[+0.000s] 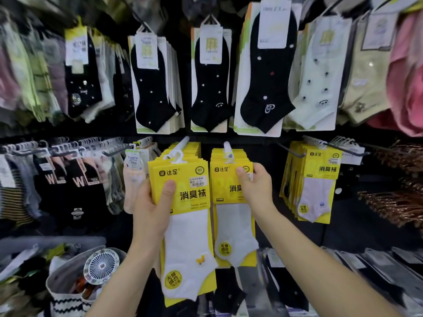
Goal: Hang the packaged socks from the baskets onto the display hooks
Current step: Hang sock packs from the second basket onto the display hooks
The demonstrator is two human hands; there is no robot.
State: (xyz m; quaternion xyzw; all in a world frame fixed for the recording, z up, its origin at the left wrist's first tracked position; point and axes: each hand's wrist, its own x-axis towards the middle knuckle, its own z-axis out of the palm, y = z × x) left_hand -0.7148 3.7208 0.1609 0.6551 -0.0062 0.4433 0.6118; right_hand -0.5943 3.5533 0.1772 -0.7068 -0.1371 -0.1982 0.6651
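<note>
My left hand point(153, 207) grips a stack of yellow sock packs point(185, 202) with white socks, held up in front of a white display hook point(183, 143); the packs' white hangers sit just below the hook's tip. My right hand point(254, 186) holds the front pack of a second yellow stack point(231, 216) that hangs on the neighbouring hook point(227, 147), thumb on its face. A third yellow stack point(318, 181) hangs further right.
Black and pale ankle socks point(206, 81) hang in the row above. Dark and striped socks point(57, 186) fill hooks at left. A basket point(66, 284) with a small white fan point(101, 266) stands at lower left. Copper hangers point(396, 202) jut out at right.
</note>
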